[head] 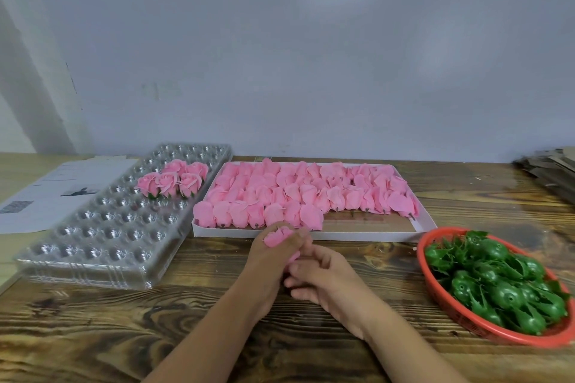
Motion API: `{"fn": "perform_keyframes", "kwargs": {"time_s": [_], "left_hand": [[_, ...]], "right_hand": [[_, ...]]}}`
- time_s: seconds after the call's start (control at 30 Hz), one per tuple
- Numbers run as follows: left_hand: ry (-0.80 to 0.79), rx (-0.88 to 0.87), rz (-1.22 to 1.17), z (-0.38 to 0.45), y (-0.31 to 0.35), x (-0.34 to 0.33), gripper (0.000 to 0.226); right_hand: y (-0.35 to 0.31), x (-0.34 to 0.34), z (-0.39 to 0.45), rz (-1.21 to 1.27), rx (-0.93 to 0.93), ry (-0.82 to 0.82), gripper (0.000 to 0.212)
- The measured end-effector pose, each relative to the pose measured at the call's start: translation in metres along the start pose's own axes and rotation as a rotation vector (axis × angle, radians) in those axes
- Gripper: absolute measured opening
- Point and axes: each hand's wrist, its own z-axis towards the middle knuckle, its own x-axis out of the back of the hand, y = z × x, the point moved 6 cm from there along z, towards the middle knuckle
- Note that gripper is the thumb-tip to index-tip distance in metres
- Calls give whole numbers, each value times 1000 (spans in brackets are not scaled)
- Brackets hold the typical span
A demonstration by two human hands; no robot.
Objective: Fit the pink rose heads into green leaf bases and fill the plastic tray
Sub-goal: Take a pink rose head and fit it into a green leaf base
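Observation:
My left hand (267, 261) grips a pink rose head (278, 238) just in front of the white box. Against it, my right hand (323, 277) has its fingers curled at the bottom of the same rose; whether a green base lies under them is hidden. The white box (367, 235) holds several rows of pink rose heads (298, 193). A red basket (466, 320) on the right is full of green leaf bases (504, 283). The clear plastic tray (102, 236) on the left carries several finished roses (174, 179) near its far end.
Everything stands on a wooden table (186, 326) against a pale wall. A printed paper sheet (59, 190) lies left of the tray. A stack of cardboard pieces (550, 171) sits at the far right edge.

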Motion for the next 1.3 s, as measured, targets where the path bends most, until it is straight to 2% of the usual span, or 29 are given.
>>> {"fn": "perform_keyframes", "kwargs": {"time_s": [0.1,0.17,0.33,0.47,0.57,0.77,0.9,0.97,1.1,1.17,1.3], "left_hand": [[42,16,-44,0,0,0,23],[41,12,-93,0,-1,-1,24],[2,-13,-159,1,0,-5,27],[22,-1,-196,0,-2,-3,25],[24,11,-186,-1,-3,-3,14],[-31,13,-192,0,-4,-7,53],[-95,41,-277,2,-5,-9,92],[-142,51,-226,2,-5,-12,90],[-267,88,-175,-2,-7,-16,59],[-301,97,-183,-3,-6,-16,62],[-315,86,-146,-7,-2,-15,66]], "right_hand": [[-5,1,-4,-579,246,277,30],[-12,-5,-10,-809,372,374,28],[-20,-2,-19,-908,411,505,33],[-18,-8,-21,-985,436,491,36],[-19,-14,-23,-1011,524,473,44],[-19,-8,-20,-784,548,438,35],[-23,-4,-14,-417,468,387,26],[-23,-5,-11,-159,396,284,16],[-18,-11,-10,197,236,50,27],[-16,-13,-9,301,156,-27,25],[-9,-18,-9,350,-36,-157,23]]}}
